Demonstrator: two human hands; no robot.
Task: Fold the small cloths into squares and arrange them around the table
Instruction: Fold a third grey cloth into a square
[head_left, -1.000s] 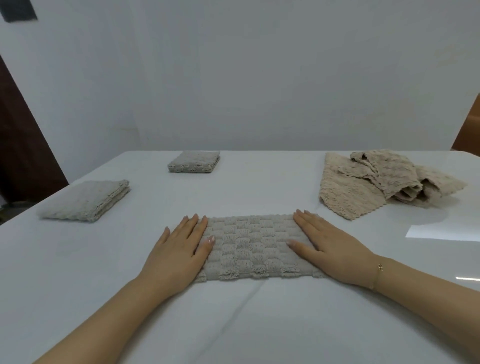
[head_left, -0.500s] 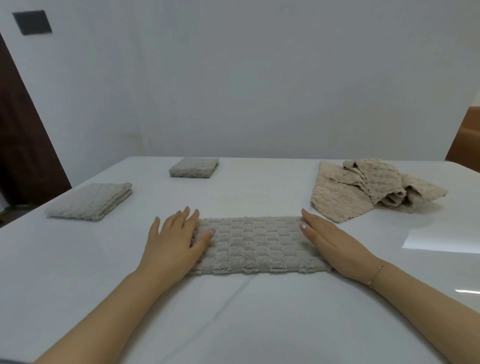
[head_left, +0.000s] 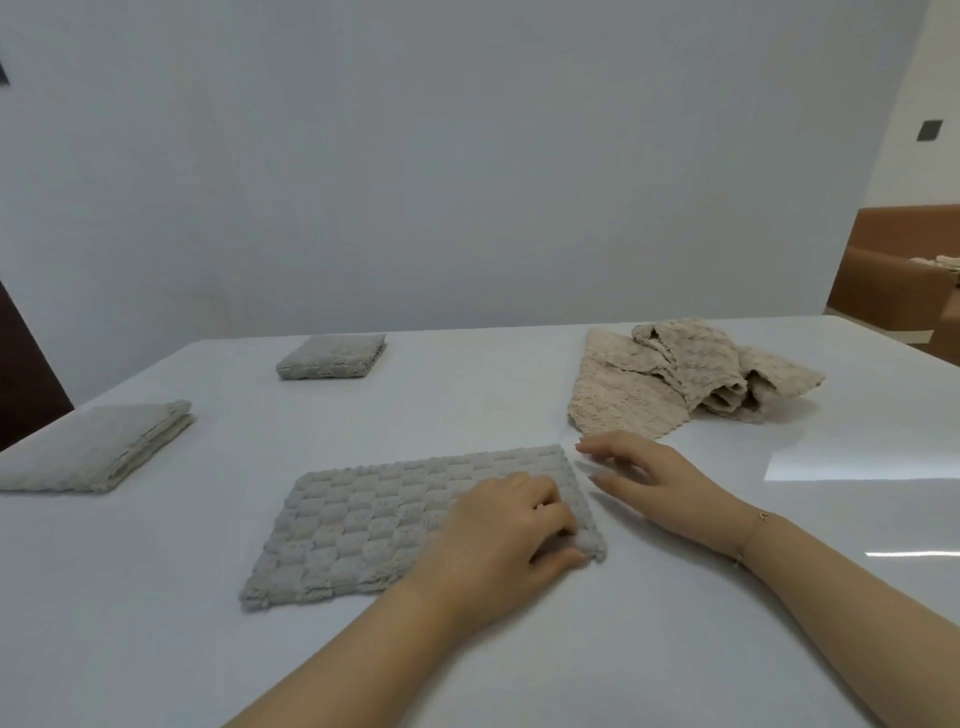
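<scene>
Left hand (head_left: 511, 530) has crossed from the cloth's left end to its right end, fingers curled onto the grey cloth (head_left: 415, 525) there, seemingly ready for the second fold. Right hand (head_left: 657, 480) has slipped off, relaxed, just beside it. Cloth lies mid-counter (head_left: 467, 405), near edge.

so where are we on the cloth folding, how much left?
Done: two grey folded squares, one at the table's left edge, one at the far side. In hand: the grey cloth lies as a rectangle; the left hand grips its right end, the right hand hovers open beside it. Left: that last fold, placing it, plus the beige pile, unfolded.
</scene>
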